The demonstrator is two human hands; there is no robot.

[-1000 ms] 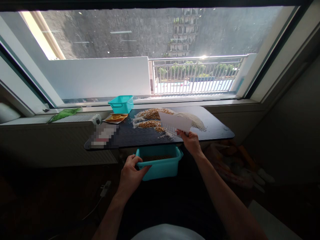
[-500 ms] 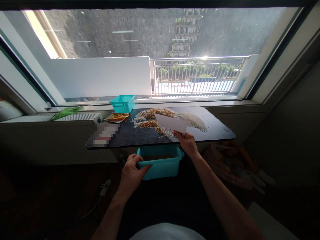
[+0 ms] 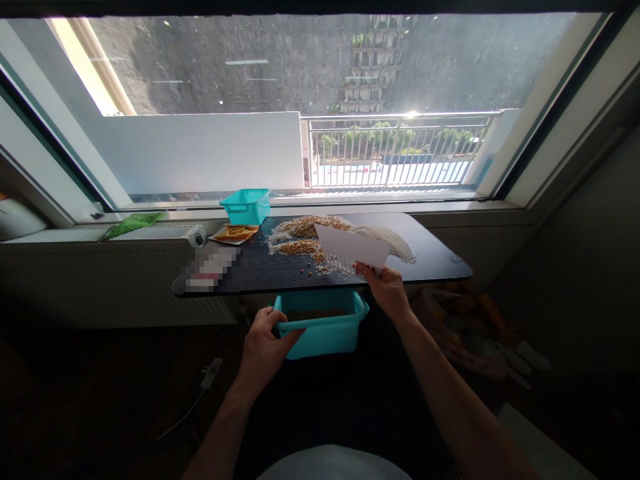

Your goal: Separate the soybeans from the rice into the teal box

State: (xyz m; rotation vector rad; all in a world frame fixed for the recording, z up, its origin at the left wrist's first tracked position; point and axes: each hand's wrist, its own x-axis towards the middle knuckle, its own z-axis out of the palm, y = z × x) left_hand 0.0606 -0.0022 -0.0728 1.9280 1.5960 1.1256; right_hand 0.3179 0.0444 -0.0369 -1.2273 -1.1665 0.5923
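My left hand (image 3: 270,340) grips the near left rim of a teal plastic bin (image 3: 325,338), held just below the table's front edge. Inside the bin lies a layer of brownish grains (image 3: 315,313), in shadow. Pinched in my right hand (image 3: 385,287) is a white card with slits cut along its lower edge (image 3: 355,248), tilted over the dark table (image 3: 250,270). Behind and left of the card spreads a pile of yellow-orange kernels (image 3: 300,247) mixed with white grains. A heap of white rice-like grains (image 3: 383,239) lies farther right, partly hidden by the card.
A second teal bin (image 3: 246,208) stands at the table's back left, by an orange-and-white packet (image 3: 235,233). A green cloth (image 3: 134,225) lies on the radiator (image 3: 165,237). Beyond the table is a window; bags (image 3: 460,327) sit on the floor at right.
My right hand has moved the slotted card a little to the right and toward me. A few loose kernels now show near the table's front edge. My left hand and the bin stay put.
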